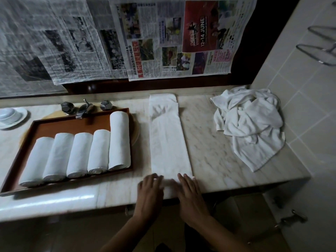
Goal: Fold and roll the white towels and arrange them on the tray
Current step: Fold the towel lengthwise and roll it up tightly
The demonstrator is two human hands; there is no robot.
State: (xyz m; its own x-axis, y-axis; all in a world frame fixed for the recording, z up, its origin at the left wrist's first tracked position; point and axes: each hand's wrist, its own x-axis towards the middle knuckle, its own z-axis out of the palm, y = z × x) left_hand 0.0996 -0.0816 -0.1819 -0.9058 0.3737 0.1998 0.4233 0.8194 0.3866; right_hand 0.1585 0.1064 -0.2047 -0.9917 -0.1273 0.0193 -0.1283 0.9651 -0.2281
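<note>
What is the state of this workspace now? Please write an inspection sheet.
Surface: pale marble counter, partly bare.
Job's things: brown wooden tray holds five rolled white towels side by side; long folded white towel strip lies flat right of it; crumpled heap of white towels, far right.
Clutter: white bowl on saucer, far left.
Hands: left hand and right hand press flat on the strip's near end.
Cables: nothing seen.
Surroundings: newspaper sheets hang behind the counter; tiled wall at right.

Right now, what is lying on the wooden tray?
Five rolled white towels lie side by side on the wooden tray, the rightmost one longest. They cover most of its floor; only the far strip shows bare.
</note>
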